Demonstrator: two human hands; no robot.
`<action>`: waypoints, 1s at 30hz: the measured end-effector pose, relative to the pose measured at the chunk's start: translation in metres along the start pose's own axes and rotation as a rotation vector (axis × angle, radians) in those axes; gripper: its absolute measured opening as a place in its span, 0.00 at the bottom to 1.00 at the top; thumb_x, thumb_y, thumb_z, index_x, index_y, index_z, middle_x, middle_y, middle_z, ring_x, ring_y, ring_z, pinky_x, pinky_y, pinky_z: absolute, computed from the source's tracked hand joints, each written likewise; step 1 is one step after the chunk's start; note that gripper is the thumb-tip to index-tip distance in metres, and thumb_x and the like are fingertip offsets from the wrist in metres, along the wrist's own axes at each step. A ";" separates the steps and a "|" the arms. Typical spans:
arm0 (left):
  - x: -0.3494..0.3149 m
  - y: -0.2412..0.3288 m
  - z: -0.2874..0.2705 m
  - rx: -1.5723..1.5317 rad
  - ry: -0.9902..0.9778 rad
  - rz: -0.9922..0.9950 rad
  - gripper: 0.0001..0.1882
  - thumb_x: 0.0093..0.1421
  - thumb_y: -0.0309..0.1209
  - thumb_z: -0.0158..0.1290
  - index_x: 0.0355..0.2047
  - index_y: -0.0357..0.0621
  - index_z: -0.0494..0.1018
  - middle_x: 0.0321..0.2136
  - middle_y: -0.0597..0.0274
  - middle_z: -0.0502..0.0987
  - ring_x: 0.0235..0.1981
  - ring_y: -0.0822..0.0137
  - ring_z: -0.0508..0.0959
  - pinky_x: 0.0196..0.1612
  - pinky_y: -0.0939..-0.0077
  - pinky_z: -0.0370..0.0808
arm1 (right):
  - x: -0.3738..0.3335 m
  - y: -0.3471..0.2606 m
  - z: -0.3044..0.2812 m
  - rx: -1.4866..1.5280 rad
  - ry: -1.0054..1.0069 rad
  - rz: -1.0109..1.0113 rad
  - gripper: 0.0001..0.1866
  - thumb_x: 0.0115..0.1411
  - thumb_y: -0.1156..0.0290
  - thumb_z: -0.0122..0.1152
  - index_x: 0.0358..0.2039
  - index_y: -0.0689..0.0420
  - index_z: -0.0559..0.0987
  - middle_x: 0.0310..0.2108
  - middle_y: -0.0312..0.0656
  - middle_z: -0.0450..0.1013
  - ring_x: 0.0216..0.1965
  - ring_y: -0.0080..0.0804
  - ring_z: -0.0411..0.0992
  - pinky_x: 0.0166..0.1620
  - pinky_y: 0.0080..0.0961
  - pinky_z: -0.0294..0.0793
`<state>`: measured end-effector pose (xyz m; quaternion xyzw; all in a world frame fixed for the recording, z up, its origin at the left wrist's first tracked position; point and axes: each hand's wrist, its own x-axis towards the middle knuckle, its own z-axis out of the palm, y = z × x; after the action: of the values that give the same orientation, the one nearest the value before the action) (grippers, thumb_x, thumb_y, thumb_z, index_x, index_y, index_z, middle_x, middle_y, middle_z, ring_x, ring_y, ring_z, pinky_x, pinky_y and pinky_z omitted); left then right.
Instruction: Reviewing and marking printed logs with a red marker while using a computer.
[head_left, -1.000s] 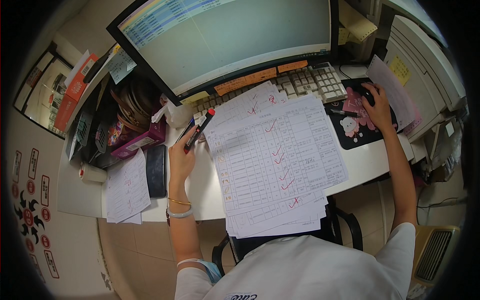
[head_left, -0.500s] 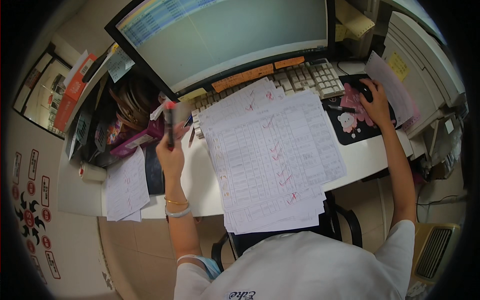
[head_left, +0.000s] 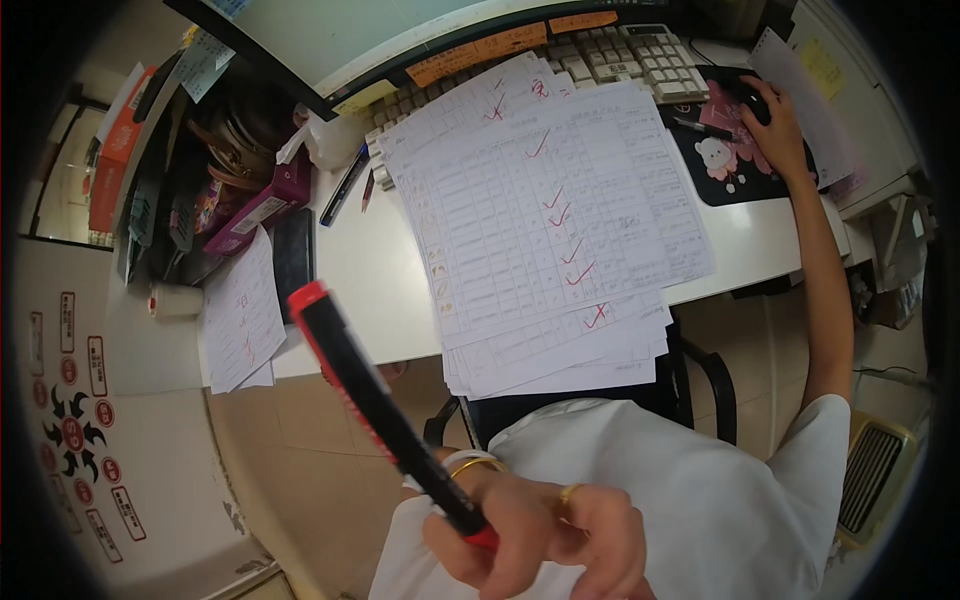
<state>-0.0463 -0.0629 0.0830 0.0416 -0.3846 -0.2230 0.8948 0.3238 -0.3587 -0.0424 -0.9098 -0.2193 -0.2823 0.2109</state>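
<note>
Close to the camera, my left hand (head_left: 540, 530) is raised with its fingers closed around the lower end of a black and red marker pen (head_left: 375, 400). The marker slants up and to the left, its red end farthest from the fingers. At the far right, my right hand (head_left: 780, 130) rests curled over a dark computer mouse (head_left: 752, 102). Under the mouse lies a black mouse pad (head_left: 765, 190) with a pink and white bear picture, and a dark pen (head_left: 704, 128) on it. In the middle, a stack of printed table sheets (head_left: 500, 230) bears red ticks and crosses.
Behind the sheets sits a cream keyboard (head_left: 660, 65) below a monitor (head_left: 380, 35). To the left are a purple box (head_left: 265, 210), a blue pen (head_left: 345, 185), a dark flat object (head_left: 294, 255), more marked papers (head_left: 240, 315) and a white roll (head_left: 176, 300).
My left hand has come back from over the desk's left side toward the camera, carrying the marker. The view has tilted lower. My right hand stays on the mouse.
</note>
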 end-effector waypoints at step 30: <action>-0.064 0.029 -0.052 2.378 0.592 -0.343 0.35 0.35 0.09 0.47 0.48 0.40 0.75 0.53 0.56 0.74 0.48 0.53 0.69 0.46 0.67 0.70 | -0.009 -0.013 -0.011 -0.013 0.036 0.187 0.22 0.52 0.65 0.62 0.50 0.44 0.74 0.49 0.51 0.66 0.52 0.53 0.66 0.55 0.42 0.67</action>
<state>-0.0375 -0.0147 0.0113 0.9269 -0.1208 0.1685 0.3128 0.3055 -0.3564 -0.0362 -0.9224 -0.1276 -0.2790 0.2345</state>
